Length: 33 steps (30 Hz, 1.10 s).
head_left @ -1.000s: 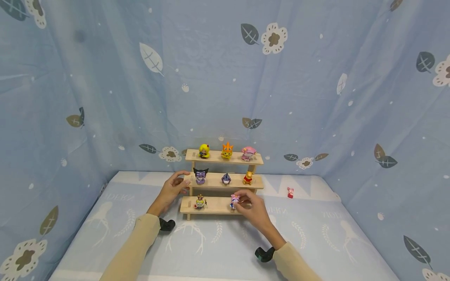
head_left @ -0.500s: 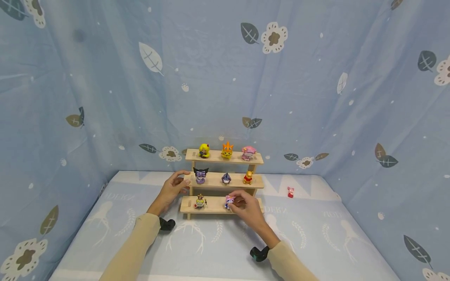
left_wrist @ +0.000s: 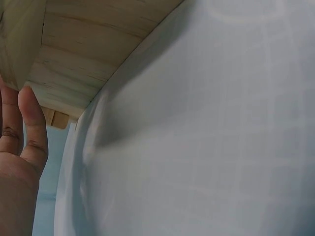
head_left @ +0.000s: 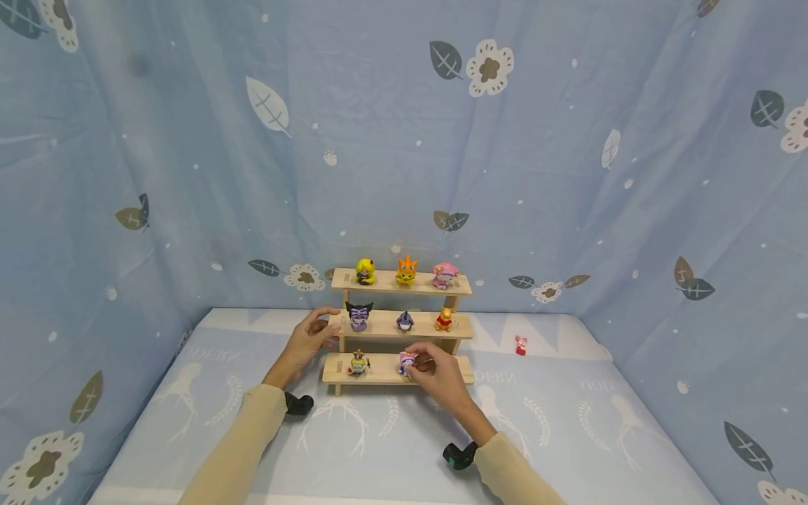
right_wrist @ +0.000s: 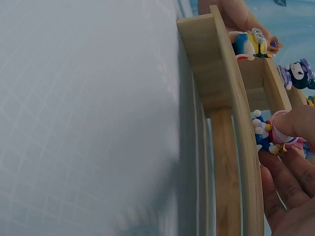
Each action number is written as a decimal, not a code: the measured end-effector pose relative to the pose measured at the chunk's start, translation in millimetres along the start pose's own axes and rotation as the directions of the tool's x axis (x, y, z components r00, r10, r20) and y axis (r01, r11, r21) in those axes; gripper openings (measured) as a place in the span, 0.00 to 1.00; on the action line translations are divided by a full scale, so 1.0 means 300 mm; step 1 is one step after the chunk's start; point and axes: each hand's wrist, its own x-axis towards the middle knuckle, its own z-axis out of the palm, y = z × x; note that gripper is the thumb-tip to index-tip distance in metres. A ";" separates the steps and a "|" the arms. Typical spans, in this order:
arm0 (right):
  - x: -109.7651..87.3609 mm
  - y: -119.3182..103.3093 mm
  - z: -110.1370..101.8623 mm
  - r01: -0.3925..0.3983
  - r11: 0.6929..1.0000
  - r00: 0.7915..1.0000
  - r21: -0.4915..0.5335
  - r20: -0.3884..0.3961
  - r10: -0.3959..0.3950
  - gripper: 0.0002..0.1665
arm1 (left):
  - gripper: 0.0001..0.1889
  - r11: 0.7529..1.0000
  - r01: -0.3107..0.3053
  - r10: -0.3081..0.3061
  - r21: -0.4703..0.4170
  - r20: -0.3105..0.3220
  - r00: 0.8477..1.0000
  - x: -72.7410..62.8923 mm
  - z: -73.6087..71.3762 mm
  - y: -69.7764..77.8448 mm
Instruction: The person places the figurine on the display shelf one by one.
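Note:
A three-tier wooden display stand (head_left: 381, 379) bears several small figurines. My right hand (head_left: 442, 379) pinches a pink-hooded figurine in blue clothing (head_left: 406, 361) between thumb and fingers. The right wrist view shows this figurine (right_wrist: 263, 133) upright at the bottom shelf's surface, its head partly covered by the thumb. My left hand (head_left: 307, 345) grips the left end of the middle shelf, beside a purple figurine with black pointed ears (head_left: 359, 317). In the left wrist view, its fingers (left_wrist: 34, 115) reach the wood's edge. On the bottom shelf's left, a crowned minion figurine (head_left: 358, 363) stands.
On the middle shelf stand a dark blue figurine (head_left: 405, 321) and a Winnie-the-Pooh figurine (head_left: 444, 320). The top tier holds yellow-haired (head_left: 365, 271), orange spiky (head_left: 407, 271) and pink (head_left: 445, 275) figurines. A small red-and-pink figurine (head_left: 520, 345) stands on the table right of the stand.
My right hand has moved left along the bottom shelf with the pink-hooded figurine, toward the shelf's middle. The left hand has kept its place at the middle shelf's end.

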 end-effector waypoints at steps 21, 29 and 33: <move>-0.034 -0.013 -0.089 0.004 1.000 0.999 -0.031 0.051 -0.002 0.23 | 0.26 1.000 0.001 -0.001 -0.006 0.009 1.000 -0.009 0.004 0.001; -0.053 0.013 -0.202 0.003 0.995 0.999 -0.104 -0.053 -0.009 0.19 | 0.27 1.000 0.003 -0.003 -0.008 -0.013 1.000 -0.004 0.000 0.000; -0.068 0.037 -0.262 0.006 0.992 0.993 -0.127 -0.114 -0.021 0.16 | 0.27 1.000 -0.006 0.006 -0.005 -0.006 1.000 -0.002 0.000 -0.002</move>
